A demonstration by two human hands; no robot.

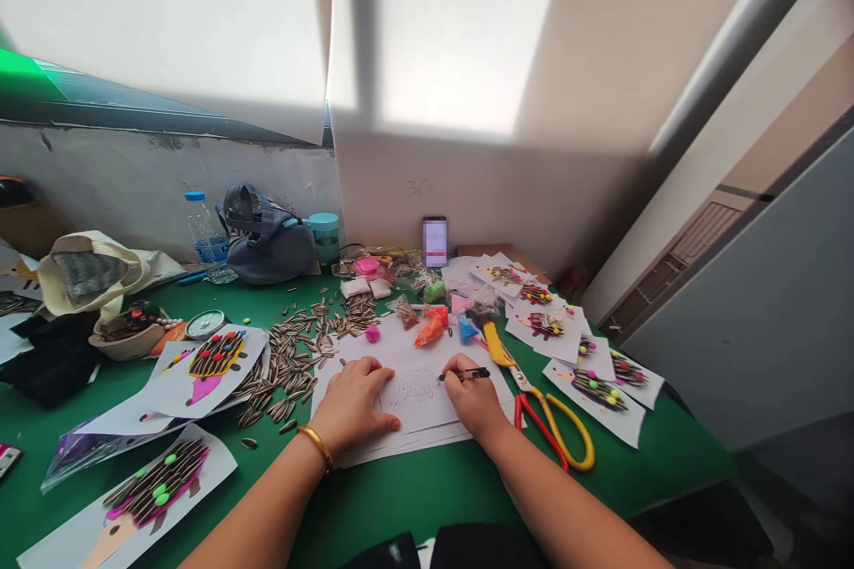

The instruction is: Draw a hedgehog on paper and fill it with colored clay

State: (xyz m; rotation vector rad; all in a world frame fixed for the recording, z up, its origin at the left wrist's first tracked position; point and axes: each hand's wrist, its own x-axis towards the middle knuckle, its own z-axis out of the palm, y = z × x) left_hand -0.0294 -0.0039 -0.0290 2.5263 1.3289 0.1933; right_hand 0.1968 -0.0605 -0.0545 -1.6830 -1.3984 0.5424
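Note:
My right hand (471,391) is closed around a black pen (475,372), its tip close to a pencil-thin outline of a hedgehog-like animal (420,386). The drawing is on a white sheet of paper (427,420), which lies on more white sheets. Spread flat on the left part of that sheet is my left hand (357,402), fingers apart and holding nothing. A small magenta lump of clay (372,333) sits above the left hand. Beyond the paper are orange clay (431,326) and blue clay (467,330) in small bags.
Striped sunflower seeds (290,356) are heaped left of the paper. Scissors with red and yellow handles (540,400) and a yellow cutter (497,345) lie right. Finished seed-and-clay hedgehog cards (597,400) lie on both sides. A phone (436,242) stands at the wall beyond.

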